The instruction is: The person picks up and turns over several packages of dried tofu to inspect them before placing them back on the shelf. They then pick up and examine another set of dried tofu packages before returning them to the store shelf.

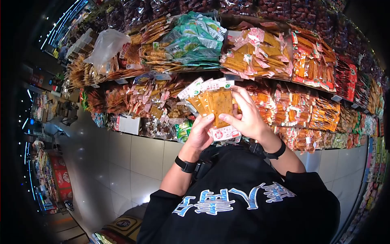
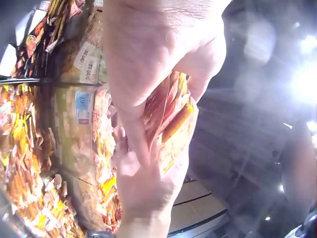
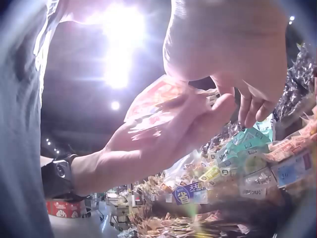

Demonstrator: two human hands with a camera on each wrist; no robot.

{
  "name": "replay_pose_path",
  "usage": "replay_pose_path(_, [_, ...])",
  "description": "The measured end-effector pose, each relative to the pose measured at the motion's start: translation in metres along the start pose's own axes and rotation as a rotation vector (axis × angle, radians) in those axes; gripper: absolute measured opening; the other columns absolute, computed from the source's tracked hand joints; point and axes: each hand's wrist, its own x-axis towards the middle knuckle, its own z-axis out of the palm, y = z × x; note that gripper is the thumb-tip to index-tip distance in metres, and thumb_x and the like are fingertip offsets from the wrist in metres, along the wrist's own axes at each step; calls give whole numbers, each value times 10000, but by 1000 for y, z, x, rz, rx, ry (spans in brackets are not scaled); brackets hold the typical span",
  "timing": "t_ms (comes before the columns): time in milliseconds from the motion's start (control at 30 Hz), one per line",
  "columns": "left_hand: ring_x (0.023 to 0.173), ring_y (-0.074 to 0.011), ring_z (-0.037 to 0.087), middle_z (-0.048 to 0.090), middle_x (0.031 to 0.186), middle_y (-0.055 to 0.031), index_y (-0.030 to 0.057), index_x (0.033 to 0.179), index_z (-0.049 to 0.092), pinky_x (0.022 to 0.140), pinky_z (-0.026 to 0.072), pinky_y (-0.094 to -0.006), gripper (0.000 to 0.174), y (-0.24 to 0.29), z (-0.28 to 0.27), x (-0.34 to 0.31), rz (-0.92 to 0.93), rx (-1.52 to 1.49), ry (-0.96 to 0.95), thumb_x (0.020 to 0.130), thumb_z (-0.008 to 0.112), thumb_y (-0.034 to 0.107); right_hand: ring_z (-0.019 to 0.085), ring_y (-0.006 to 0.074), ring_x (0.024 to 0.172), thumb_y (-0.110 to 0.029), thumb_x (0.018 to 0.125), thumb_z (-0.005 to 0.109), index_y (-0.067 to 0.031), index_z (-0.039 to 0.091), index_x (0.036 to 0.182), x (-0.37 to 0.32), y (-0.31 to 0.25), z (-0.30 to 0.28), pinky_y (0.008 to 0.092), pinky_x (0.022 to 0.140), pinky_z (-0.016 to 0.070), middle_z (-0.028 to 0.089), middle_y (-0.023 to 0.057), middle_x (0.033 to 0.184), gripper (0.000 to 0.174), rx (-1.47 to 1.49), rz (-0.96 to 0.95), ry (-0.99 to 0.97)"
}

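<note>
A fanned stack of flat snack packets [image 1: 221, 106] with orange-brown contents and white printed headers is held up before the chest in the head view. My left hand [image 1: 200, 134] grips the stack's lower left, thumb on its front. On the other side my right hand [image 1: 248, 118] holds the right edge, thumb across the front packet and fingers behind. In the left wrist view the left hand [image 2: 163, 54] covers the upper part of the packets [image 2: 173, 124], whose edges show between both hands. The right wrist view has the right hand [image 3: 228, 54] above the left.
Shelf bins in front hold piles of packaged snacks, among them green bags [image 1: 195, 38], yellow-orange packets [image 1: 258, 53] and red packets [image 1: 315, 61]. A clear plastic bag [image 1: 106, 46] lies on the upper left pile. Tiled floor [image 1: 122, 162] extends below the shelves.
</note>
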Motion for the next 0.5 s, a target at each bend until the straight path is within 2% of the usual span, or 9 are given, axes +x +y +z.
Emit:
replay_pose_path(67, [1191,-278,566,535,1327,-172,-9,1391,385,1011,468,-418,516,1,3,-2,3,39,-19,932,538,170,567,327,1086,-310,762,802,63,531,1188,-5,1,-1,391,920,456,547,200,1146,628,52,29,29])
replay_pose_path(100, [1145,-255,596,567,1286,-156,-5,1363,419,975,497,-402,475,-4,-5,-4,23,27,71,917,545,102,578,272,1037,-294,756,815,52,555,1129,-5,3,-1,370,891,462,586,158,1087,571,119,86,19])
replay_pose_path(200, [1122,-237,607,588,1254,-138,0,1336,452,960,505,-396,447,-4,-5,-7,37,35,97,903,554,44,579,204,972,-257,772,809,38,570,1067,-6,0,-3,337,876,459,627,111,1000,480,396,298,-68])
replay_pose_path(233, [1118,-228,608,603,1234,-124,3,1318,475,956,506,-386,438,-3,-3,-8,31,30,109,892,575,20,567,142,935,-215,788,800,9,585,1005,-9,8,1,315,858,459,651,59,948,379,400,309,-78])
replay_pose_path(333, [1096,-213,618,615,1216,-112,3,1303,489,949,508,-377,443,-2,-7,-11,-10,90,133,878,613,22,573,130,948,-168,805,780,5,589,1061,-13,20,5,310,864,465,649,59,1016,363,678,396,-171])
replay_pose_path(367, [1090,-209,621,618,1212,-108,3,1298,495,945,510,-375,450,-2,-7,-12,-40,91,119,868,627,17,582,129,1017,-104,835,740,14,554,1176,-11,11,5,316,905,473,633,69,1114,405,852,409,-165])
replay_pose_path(500, [1072,-196,629,624,1205,-98,3,1280,511,931,517,-369,474,4,-6,-16,-112,132,84,836,676,4,577,162,1121,-23,863,676,23,433,1324,-11,-2,1,339,979,463,589,101,1235,524,1064,499,-243])
